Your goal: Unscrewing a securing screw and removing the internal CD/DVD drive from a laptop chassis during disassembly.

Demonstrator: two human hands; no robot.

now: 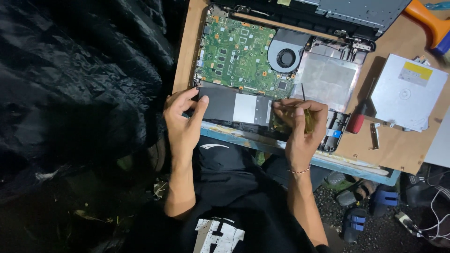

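Note:
An opened laptop base (323, 79) lies on a wooden board, showing a green circuit board (236, 54) and a round black fan (285, 57). A long black battery pack (234, 107) with a white label sits along its near edge. My left hand (183, 122) grips the battery's left end, thumb on top. My right hand (302, 126) rests at the battery's right end and holds a screwdriver (306, 110) with a yellow-green handle, its thin shaft pointing up.
A silver optical drive (407, 91) lies on the wooden board (398, 147) at right, beside a red-handled screwdriver (358, 119) and a small metal bracket (374, 135). An orange tool handle (429, 21) shows at the top right. Dark plastic sheeting (79, 79) covers the left.

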